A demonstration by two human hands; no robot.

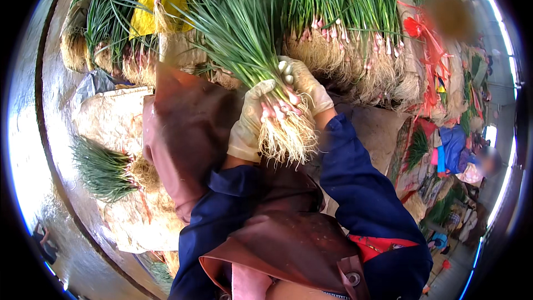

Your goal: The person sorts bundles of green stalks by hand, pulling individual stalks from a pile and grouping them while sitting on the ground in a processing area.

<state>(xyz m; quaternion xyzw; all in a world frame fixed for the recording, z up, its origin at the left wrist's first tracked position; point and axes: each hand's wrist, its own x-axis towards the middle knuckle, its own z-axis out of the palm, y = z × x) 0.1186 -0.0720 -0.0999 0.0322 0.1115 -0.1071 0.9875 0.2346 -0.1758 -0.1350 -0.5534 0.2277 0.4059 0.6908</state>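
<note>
Both my hands wear pale, thin gloves and hold one bunch of green garlic [247, 44] in front of my lap. Its long green leaves fan away from me, and the pinkish bulbs with a thick tuft of pale roots [288, 133] hang toward me. My left hand [252, 116] wraps the left side of the stems just above the bulbs. From the right, my right hand [305, 86] closes round the same stems, its fingertips showing on top. A brown apron [191, 133] covers my lap below the bunch.
A dense row of green garlic [344, 16] stands at the far right, with more bundles [111, 22] far left by a yellow cloth [161, 11]. One bunch [105, 169] lies on brown sacking [116, 119] at left. Red plastic strips [430, 50] hang at right; another person [466, 158] sits beyond.
</note>
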